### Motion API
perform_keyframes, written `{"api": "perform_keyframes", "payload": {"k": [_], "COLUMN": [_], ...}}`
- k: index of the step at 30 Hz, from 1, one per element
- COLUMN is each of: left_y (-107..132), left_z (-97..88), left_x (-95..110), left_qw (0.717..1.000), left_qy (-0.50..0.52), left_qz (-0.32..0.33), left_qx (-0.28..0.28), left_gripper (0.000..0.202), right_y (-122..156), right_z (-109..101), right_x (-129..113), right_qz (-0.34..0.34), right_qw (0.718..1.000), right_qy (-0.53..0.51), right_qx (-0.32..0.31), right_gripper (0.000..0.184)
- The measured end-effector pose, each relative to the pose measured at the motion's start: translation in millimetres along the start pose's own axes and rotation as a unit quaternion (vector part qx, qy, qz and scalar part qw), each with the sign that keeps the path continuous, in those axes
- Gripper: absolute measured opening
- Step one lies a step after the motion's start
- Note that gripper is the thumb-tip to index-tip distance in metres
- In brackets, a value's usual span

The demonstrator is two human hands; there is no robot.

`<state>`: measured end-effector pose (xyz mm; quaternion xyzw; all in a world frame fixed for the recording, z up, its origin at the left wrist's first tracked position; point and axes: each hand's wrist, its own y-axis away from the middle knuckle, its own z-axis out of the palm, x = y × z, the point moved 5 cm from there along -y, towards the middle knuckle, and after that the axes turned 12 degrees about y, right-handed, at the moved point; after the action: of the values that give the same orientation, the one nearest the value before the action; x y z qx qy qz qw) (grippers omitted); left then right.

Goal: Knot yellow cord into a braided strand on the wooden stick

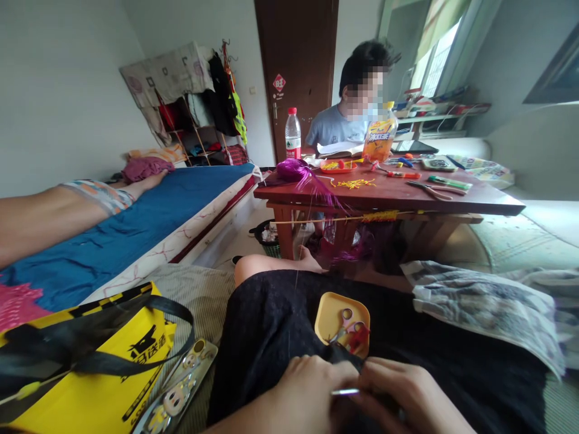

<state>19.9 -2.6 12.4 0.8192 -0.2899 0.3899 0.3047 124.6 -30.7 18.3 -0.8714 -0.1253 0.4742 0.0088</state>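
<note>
My left hand (312, 386) is closed above my lap, its fingertips hidden from me. Close against it, my right hand (400, 392) is closed around a thin silvery metal tool (346, 392), whose tip points toward the left hand; its kind is unclear. What the left fingers pinch is hidden. Just beyond the hands, a yellow tray (322, 319) rests on black cloth (266, 325) over my lap. In it lie small scissors (347, 314) with pinkish handles and a red item (359, 340). A fine thread (297, 271) rises from my lap toward a purple fibre bundle (294, 170) on the table.
Ahead, the wooden table (488, 199) carries pliers (429, 190), yellow pieces (355, 184), a water bottle (293, 134) and an orange drink bottle (380, 135). A person (337, 123) sits behind it. A yellow bag (104, 367) is at left; another person's leg (36, 220) lies on the bed.
</note>
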Motion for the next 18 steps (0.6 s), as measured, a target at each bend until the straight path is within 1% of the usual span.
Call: {"api": "perform_keyframes", "payload": {"k": [1, 2, 3, 4, 5, 6, 7, 8, 10, 12, 14, 15, 16, 17, 18], "left_y": [0.5, 1.1, 1.9, 2.7, 3.9, 5.5, 7.3, 9.4, 13.4, 16.1, 16.9, 16.4, 15.3, 13.6, 11.5], "left_z": [4.2, 9.2, 14.1, 18.7, 22.7, 26.2, 29.7, 33.3, 40.4, 45.8, 47.0, 45.4, 42.4, 38.4, 34.0], "left_x": [2.5, 4.2, 5.1, 4.9, 4.0, 2.5, 0.8, -1.2, -5.3, -8.8, -10.7, -11.0, -11.3, -11.5, -12.5], "left_qw": [0.998, 0.992, 0.986, 0.980, 0.975, 0.970, 0.965, 0.962, 0.958, 0.958, 0.966, 0.976, 0.988, 0.996, 0.993], "left_qy": [-0.063, -0.115, -0.157, -0.187, -0.213, -0.235, -0.253, -0.264, -0.270, -0.265, -0.229, -0.184, -0.115, -0.021, 0.092], "left_qz": [0.008, 0.019, 0.031, 0.040, 0.048, 0.055, 0.063, 0.071, 0.092, 0.110, 0.117, 0.112, 0.101, 0.087, 0.069], "left_qx": [-0.026, -0.046, -0.052, -0.047, -0.034, -0.016, -0.001, 0.006, 0.001, -0.017, -0.025, -0.020, -0.009, 0.010, 0.033], "left_gripper": [0.007, 0.011, 0.018, 0.027, 0.036, 0.043, 0.047, 0.047, 0.040, 0.029, 0.024, 0.025, 0.027, 0.029, 0.032], "right_y": [-1.6, -1.5, 0.1, 3.1, 6.7, 10.4, 13.8, 16.8, 21.1, 22.3, 20.5, 18.9, 17.4, 16.2, 15.3], "right_z": [4.8, 11.2, 18.7, 26.7, 34.4, 41.6, 47.3, 51.3, 55.8, 57.7, 57.6, 56.7, 54.8, 51.4, 46.1], "right_x": [5.1, 11.9, 19.5, 26.9, 33.3, 38.1, 41.8, 44.8, 49.0, 52.1, 54.9, 56.2, 57.6, 59.2, 60.4], "right_qz": [0.047, 0.102, 0.158, 0.205, 0.238, 0.253, 0.259, 0.260, 0.265, 0.277, 0.287, 0.290, 0.292, 0.291, 0.285], "right_qw": [0.996, 0.982, 0.955, 0.921, 0.888, 0.863, 0.848, 0.840, 0.829, 0.814, 0.802, 0.800, 0.801, 0.807, 0.820], "right_qy": [-0.066, -0.151, -0.241, -0.324, -0.388, -0.432, -0.457, -0.471, -0.489, -0.510, -0.523, -0.525, -0.523, -0.513, -0.492], "right_qx": [-0.032, -0.055, -0.068, -0.069, -0.066, -0.068, -0.067, -0.063, -0.047, -0.031, -0.015, -0.007, 0.008, 0.031, 0.062], "right_gripper": [0.031, 0.035, 0.040, 0.043, 0.046, 0.048, 0.049, 0.049, 0.048, 0.049, 0.049, 0.048, 0.048, 0.048, 0.048]}}
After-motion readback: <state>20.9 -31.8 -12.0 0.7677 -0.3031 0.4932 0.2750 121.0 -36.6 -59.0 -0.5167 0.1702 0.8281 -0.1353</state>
